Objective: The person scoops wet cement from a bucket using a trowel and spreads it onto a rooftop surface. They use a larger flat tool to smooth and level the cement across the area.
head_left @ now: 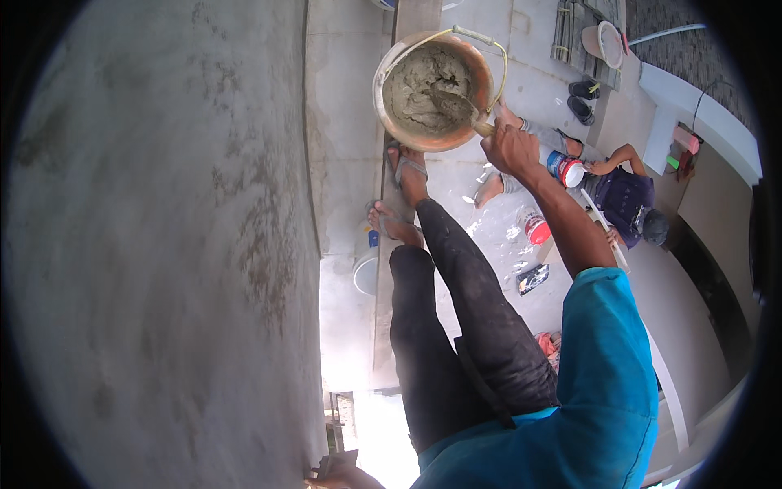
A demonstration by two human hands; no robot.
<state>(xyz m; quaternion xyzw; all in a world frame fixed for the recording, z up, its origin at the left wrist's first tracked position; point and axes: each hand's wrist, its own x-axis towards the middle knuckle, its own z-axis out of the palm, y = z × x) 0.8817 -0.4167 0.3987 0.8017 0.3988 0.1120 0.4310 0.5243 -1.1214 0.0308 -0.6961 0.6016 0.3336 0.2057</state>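
My right hand (511,150) is closed round the handle of a trowel (453,104). Its blade rests in wet grey mortar (415,91) inside an orange bucket (482,69), whose wire handle leans over the right side. At the lower edge, close to the plastered wall (179,244), my left hand (352,476) grips a brown, flat-sided tool (336,464). The picture's edge cuts off part of that hand, and the tool's exact kind is unclear.
My sandalled feet stand on a narrow plank (384,326) beside the wall. Below, a co-worker (623,200) sits with a paint tub (564,168) at hand. A red-and-white tub (535,227), a white bucket (366,275) and dark shoes (581,102) are on the floor.
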